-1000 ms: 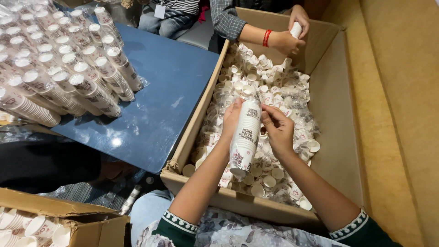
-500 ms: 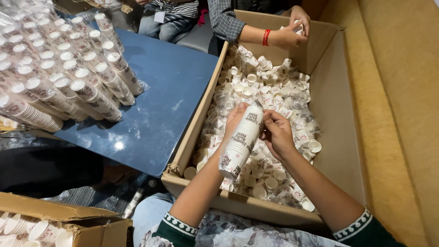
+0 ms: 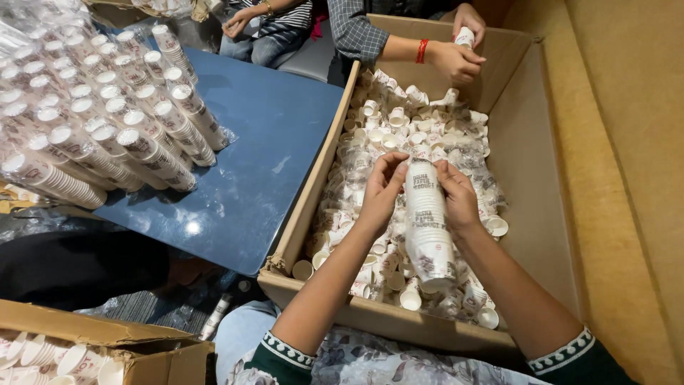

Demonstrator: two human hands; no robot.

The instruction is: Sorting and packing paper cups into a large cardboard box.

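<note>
I hold a long stack of small white paper cups (image 3: 427, 221) in a clear plastic sleeve, above a big cardboard box (image 3: 527, 178) full of loose paper cups (image 3: 388, 132). My left hand (image 3: 381, 189) grips the stack's upper part from the left. My right hand (image 3: 457, 196) grips it from the right, fingers at the sleeve's top end. The stack hangs nearly upright, its lower end toward me.
Many sleeved cup stacks (image 3: 107, 114) lie piled on a blue table (image 3: 263, 164) at left. Another person's hand (image 3: 456, 60) with a red wristband reaches into the box's far end, holding a cup. A second carton with cups (image 3: 85, 349) sits at bottom left.
The stack has swung from a tilt toward the left to nearly upright, and both my hands have shifted up to its top end. The camera view has moved slightly.
</note>
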